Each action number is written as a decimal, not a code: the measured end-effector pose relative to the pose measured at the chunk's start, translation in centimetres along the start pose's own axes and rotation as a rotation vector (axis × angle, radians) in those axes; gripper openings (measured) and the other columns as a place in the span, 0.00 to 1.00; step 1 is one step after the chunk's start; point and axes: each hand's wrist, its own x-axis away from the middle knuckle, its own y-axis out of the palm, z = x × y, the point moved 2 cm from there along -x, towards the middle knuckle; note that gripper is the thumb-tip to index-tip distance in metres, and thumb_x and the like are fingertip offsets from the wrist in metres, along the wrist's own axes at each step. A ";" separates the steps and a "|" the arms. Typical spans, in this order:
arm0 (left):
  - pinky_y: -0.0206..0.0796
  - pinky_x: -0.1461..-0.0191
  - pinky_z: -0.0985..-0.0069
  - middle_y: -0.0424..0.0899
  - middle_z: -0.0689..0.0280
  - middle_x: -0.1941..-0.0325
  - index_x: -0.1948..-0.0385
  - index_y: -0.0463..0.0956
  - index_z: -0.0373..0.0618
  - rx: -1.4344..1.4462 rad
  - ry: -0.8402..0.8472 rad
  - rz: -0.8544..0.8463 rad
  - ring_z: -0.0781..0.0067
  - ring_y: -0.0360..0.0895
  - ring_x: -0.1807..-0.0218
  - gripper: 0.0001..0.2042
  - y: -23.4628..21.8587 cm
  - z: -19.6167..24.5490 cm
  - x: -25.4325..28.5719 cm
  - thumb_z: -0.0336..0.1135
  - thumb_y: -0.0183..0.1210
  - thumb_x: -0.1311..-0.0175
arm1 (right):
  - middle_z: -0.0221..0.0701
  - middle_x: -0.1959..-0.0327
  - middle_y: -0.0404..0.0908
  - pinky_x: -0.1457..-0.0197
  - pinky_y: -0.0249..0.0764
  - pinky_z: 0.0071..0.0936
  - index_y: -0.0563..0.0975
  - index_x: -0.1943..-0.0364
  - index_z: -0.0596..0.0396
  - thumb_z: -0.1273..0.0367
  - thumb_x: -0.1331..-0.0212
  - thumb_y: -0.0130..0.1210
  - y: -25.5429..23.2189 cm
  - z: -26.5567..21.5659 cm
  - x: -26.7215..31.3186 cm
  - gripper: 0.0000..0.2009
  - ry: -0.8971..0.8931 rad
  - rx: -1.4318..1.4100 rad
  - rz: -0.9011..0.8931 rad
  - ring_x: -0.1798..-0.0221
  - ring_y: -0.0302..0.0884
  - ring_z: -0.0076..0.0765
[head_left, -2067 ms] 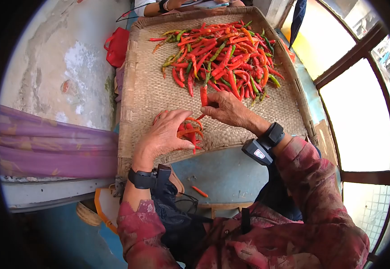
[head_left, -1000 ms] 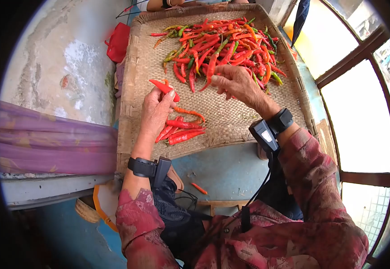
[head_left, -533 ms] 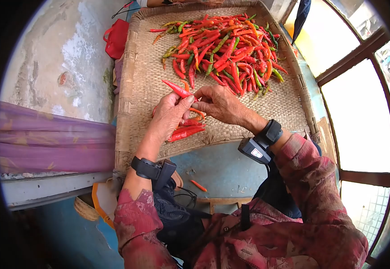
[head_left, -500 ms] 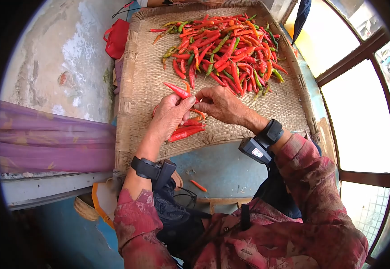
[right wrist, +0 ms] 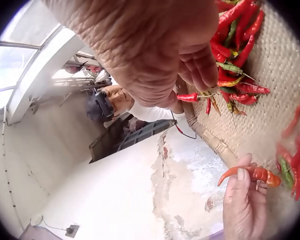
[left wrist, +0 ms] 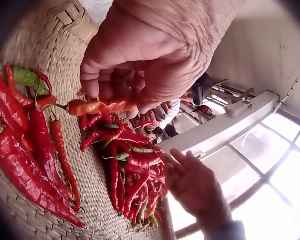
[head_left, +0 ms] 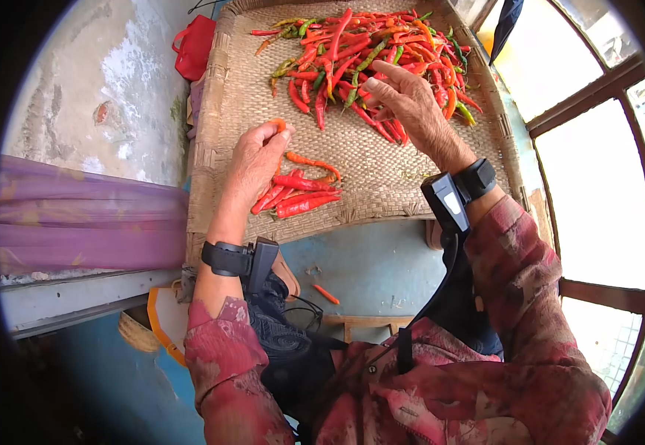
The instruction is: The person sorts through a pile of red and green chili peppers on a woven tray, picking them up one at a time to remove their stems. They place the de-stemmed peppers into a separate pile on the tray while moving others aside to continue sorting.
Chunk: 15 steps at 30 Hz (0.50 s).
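My left hand pinches an orange-red chili between thumb and fingers, raised just above a small pile of red chilies on the near part of a woven tray. The left wrist view shows that chili held crosswise under curled fingers. My right hand hovers with relaxed, spread fingers over the big heap of red, orange and green chilies at the far end of the tray, holding nothing. In the right wrist view, the left hand holds the chili.
A red bag lies beyond the tray's left rim against a worn wall. Purple cloth hangs at the left. One chili lies on the blue floor below the tray. Windows stand at the right. Another person sits beyond the tray.
The hands were together at one chili; now my right hand has gone up to the big heap, empty. My left hand keeps a chili, moved slightly left and up.
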 end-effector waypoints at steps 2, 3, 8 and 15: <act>0.63 0.66 0.85 0.74 0.73 0.70 0.57 0.76 0.41 0.115 -0.071 -0.050 0.86 0.68 0.70 0.13 0.3 1.3 0.5 0.38 0.52 0.35 | 0.36 0.66 0.78 0.66 0.76 0.22 0.66 0.43 0.65 0.60 0.41 0.55 1.6 0.4 0.7 0.27 0.017 0.033 -0.163 0.65 0.77 0.25; 0.64 0.65 0.86 0.75 0.73 0.70 0.57 0.76 0.41 0.230 -0.128 -0.094 0.87 0.68 0.70 0.12 0.5 1.5 0.7 0.39 0.52 0.35 | 0.36 0.68 0.79 0.69 0.77 0.24 0.68 0.45 0.65 0.60 0.42 0.56 2.9 0.9 1.3 0.26 0.020 0.067 -0.323 0.66 0.78 0.28; 0.66 0.67 0.86 0.77 0.69 0.71 0.59 0.75 0.40 0.414 -0.077 -0.211 0.84 0.72 0.72 0.14 2.3 1.2 1.1 0.42 0.55 0.37 | 0.38 0.71 0.81 0.64 0.73 0.31 0.78 0.62 0.59 0.61 0.45 0.57 6.1 1.4 3.4 0.15 -0.182 0.270 -0.482 0.69 0.78 0.32; 0.72 0.64 0.80 0.79 0.63 0.67 0.53 0.73 0.42 -0.161 -0.120 -0.349 0.78 0.76 0.69 0.18 2.0 1.0 1.5 0.45 0.57 0.39 | 0.29 0.73 0.82 0.68 0.74 0.24 0.81 0.66 0.52 0.61 0.45 0.55 4.9 2.0 3.2 0.11 0.221 0.414 -0.752 0.72 0.78 0.26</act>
